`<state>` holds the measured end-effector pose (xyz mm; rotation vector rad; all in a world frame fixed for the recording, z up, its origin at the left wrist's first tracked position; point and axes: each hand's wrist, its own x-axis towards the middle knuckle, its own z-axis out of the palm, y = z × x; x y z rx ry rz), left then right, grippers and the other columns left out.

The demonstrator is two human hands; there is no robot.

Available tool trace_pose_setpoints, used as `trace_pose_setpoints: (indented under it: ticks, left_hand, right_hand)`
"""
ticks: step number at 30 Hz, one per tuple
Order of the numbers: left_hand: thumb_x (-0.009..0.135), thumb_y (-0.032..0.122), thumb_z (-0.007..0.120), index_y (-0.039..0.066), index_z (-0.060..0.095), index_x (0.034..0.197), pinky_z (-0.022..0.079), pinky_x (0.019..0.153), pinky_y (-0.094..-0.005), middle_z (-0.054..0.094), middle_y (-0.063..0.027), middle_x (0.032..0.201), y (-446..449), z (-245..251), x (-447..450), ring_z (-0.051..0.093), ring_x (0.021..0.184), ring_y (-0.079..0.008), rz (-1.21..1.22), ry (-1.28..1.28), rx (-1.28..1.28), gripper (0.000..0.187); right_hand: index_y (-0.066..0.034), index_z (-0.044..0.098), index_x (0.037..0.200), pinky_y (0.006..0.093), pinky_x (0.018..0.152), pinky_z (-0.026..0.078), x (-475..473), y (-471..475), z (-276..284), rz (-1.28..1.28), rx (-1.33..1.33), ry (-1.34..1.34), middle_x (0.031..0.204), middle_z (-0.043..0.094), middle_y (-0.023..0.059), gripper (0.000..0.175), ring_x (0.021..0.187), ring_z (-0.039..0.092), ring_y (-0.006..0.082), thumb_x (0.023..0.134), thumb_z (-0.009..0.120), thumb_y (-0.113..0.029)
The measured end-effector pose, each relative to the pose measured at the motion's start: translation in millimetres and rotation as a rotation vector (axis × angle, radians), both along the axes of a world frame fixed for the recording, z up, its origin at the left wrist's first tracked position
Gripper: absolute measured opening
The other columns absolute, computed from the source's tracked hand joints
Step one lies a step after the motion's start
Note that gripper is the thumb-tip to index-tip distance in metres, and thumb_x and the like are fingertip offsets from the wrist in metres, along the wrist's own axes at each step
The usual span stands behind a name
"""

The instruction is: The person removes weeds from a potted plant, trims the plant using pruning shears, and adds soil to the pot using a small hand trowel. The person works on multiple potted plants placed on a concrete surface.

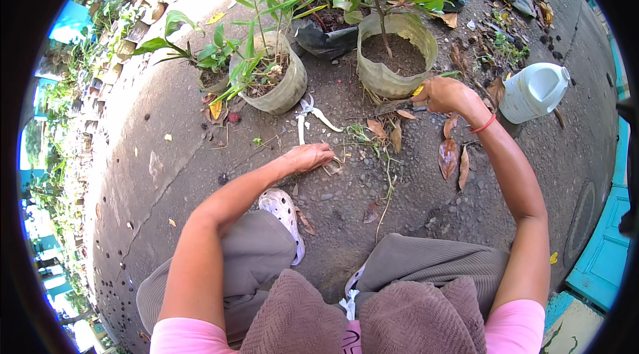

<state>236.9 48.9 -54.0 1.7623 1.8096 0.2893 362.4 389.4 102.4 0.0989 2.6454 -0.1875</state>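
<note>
My right hand (pixel 442 94) grips a small hand tool, seemingly a trowel (pixel 394 105), whose flat grey blade points left along the ground. It is right at the base of a translucent plastic pot (pixel 367 72) of soil with a woody-stemmed leafy plant (pixel 382 19). Lower and to the left, my left hand (pixel 312 156) has its fingers curled down on some dry stems (pixel 333 166); its fingertips are partly hidden. White-handled pruning shears (pixel 312 113) lie spread on the ground just beyond that hand. Uprooted green weeds (pixel 367 136) trail between my hands.
A second plastic pot (pixel 279 91) holds grassy bamboo-like shoots, with a smaller potted plant (pixel 214 77) beside it. Black plastic grow bags (pixel 327 40) stand behind. A white plastic jug (pixel 534 91) is at right, near brown dry leaves (pixel 448 156). My clog (pixel 282 216) rests below my left hand.
</note>
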Motion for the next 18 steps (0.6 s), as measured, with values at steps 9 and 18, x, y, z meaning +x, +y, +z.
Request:
trace_pose_setpoints:
  ticks: [9, 18]
  left_hand:
    - [0.074, -0.002, 0.056, 0.002, 0.056, 0.089, 0.049, 0.068, -0.0333, 0.060, -0.0118, 0.084, 114, -1, 61, 0.060, 0.073, -0.0224, 0.366, -0.356, 0.107, 0.016]
    - [0.076, 0.055, 0.060, -0.010, 0.013, 0.135, 0.053, 0.083, -0.0357, 0.017, -0.0375, 0.135, 167, 115, -79, 0.052, 0.105, -0.0406, 0.969, -0.994, -0.258, 0.100]
  right_hand:
    - [-0.0172, 0.068, 0.086, 0.0404, 0.063, 0.050, 9, 23, 19, -0.074, 0.334, -0.138, 0.077, 0.065, 0.0121, 0.018, 0.075, 0.062, 0.0310, 0.070, 0.062, -0.018]
    - [-0.0267, 0.067, 0.099, 0.0378, 0.064, 0.051, 31, -21, 61, 0.026, 0.121, 0.103, 0.078, 0.064, 0.0084, 0.029, 0.074, 0.063, 0.0261, 0.076, 0.055, -0.013]
